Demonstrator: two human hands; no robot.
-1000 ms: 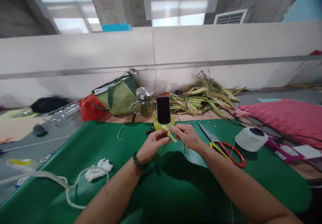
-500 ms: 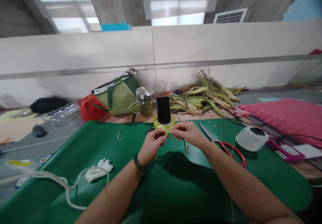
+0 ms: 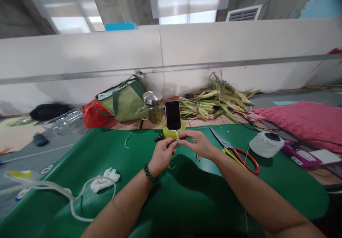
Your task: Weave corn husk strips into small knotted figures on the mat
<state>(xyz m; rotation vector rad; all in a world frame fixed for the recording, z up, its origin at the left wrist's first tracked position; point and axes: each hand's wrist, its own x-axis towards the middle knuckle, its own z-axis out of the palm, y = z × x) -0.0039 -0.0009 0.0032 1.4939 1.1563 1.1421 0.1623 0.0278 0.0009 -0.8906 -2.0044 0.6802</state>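
My left hand [image 3: 162,154] and my right hand [image 3: 197,143] meet over the green mat [image 3: 187,195], both pinching a small yellow-green leaf strip [image 3: 177,136] between fingertips. A loose end of the strip hangs down below the left hand. A green bead bracelet circles my left wrist. Just behind the hands a black phone [image 3: 172,115] stands upright in a yellow holder [image 3: 167,132]. Red-and-yellow-handled scissors [image 3: 236,152] lie to the right of my right hand.
A pile of green-yellow leaves [image 3: 213,102] lies at the back by the wall. A lidded glass jar [image 3: 153,107], a green bag [image 3: 121,101] and a red bag sit at the back left. A white spool [image 3: 264,144], pink cloth [image 3: 301,120] and white cord [image 3: 66,191] are also around.
Both hands have lifted slightly and drawn closer together, and the leaf strip between them looks shorter and tighter. The view has shifted a little downward.
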